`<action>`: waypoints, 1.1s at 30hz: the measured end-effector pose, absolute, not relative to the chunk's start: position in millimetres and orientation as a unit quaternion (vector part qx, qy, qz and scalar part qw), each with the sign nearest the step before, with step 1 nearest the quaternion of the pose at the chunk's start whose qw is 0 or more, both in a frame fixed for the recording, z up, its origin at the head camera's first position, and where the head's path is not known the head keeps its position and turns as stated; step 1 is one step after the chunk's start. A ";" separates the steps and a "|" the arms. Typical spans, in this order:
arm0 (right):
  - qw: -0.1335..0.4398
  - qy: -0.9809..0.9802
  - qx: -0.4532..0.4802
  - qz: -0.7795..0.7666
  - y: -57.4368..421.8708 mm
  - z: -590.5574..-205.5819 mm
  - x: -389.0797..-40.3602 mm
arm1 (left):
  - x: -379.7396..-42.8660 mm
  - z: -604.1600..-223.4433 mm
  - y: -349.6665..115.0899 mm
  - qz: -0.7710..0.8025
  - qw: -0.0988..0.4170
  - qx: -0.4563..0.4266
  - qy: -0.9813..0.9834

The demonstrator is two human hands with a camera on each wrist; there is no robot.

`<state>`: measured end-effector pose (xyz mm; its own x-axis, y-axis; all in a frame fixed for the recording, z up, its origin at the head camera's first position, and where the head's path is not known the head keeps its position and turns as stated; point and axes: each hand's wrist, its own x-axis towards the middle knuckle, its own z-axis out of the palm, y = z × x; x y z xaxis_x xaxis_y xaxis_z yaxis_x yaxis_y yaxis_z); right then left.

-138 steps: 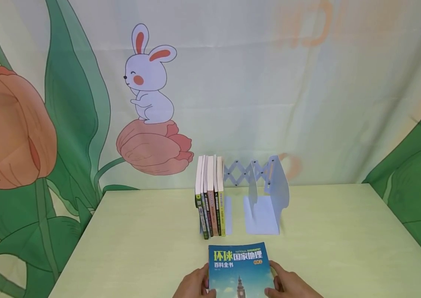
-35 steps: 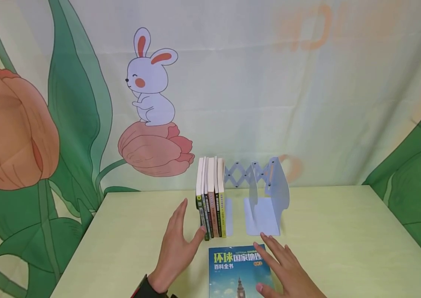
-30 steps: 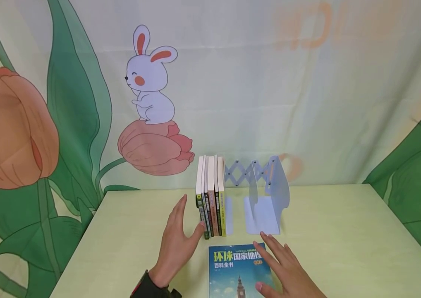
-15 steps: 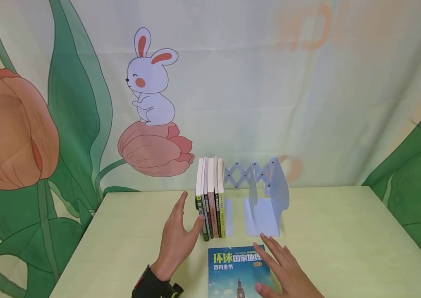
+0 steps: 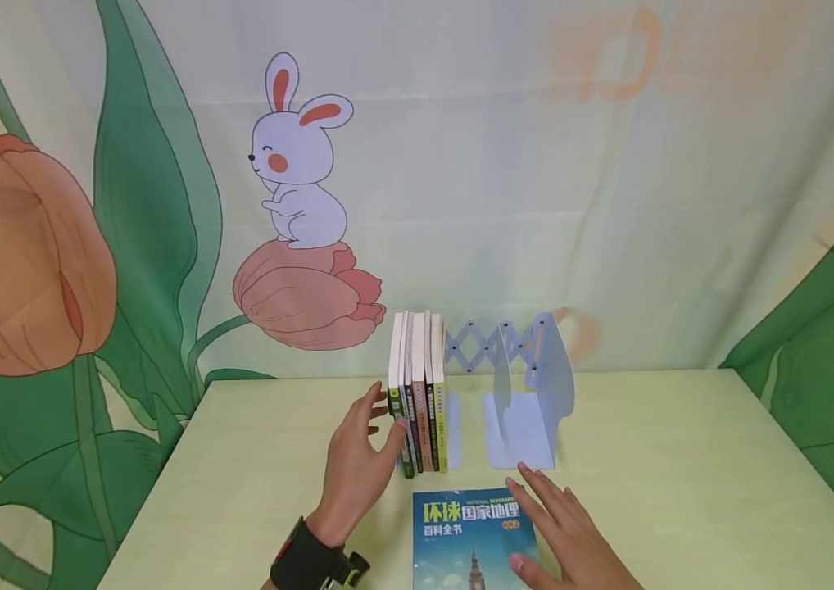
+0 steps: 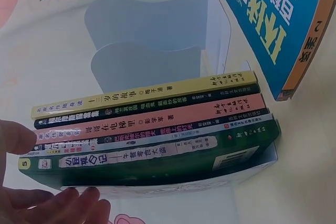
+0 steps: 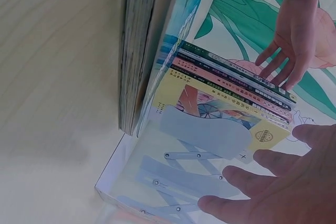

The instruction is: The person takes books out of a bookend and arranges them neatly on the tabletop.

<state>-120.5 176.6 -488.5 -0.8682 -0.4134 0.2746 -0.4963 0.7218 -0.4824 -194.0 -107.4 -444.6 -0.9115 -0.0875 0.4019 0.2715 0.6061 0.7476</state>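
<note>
A row of several thin books [image 5: 419, 410] stands upright, spines facing me, at the left end of a pale blue expandable bookend [image 5: 523, 426]. My left hand [image 5: 354, 479] is beside the row's left end. Its thumb [image 6: 18, 139] is by the top of the spines, and its fingers lie along the outer side of the green end book [image 6: 163, 156]; whether they touch it I cannot tell. In front lies a blue geography book [image 5: 461, 537], cover up. My right hand [image 5: 572, 533] hovers over its right edge, fingers spread, holding nothing.
The bookend's divider [image 5: 502, 369] and right end plate [image 5: 555, 369] stand right of the books, joined by a lattice [image 5: 470, 344] behind. Pale green table [image 5: 653, 459] surrounds everything. A printed curtain [image 5: 446, 180] hangs along the back edge.
Both hands have let go of the blue book, which stays flat. My left hand has reached up to the row's left end and edged closer to it. The right hand has barely moved lately.
</note>
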 end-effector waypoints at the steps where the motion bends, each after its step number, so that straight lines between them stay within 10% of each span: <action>1: 0.072 -0.925 0.245 0.281 176.7 -488.5 -120.7 | -194.7 -444.4 -107.3 -0.438 0.206 -0.053 -0.873; 33: 0.089 -0.922 0.251 0.282 176.7 -491.5 -122.1 | -207.7 -446.4 -106.8 -0.389 0.242 -0.048 -0.888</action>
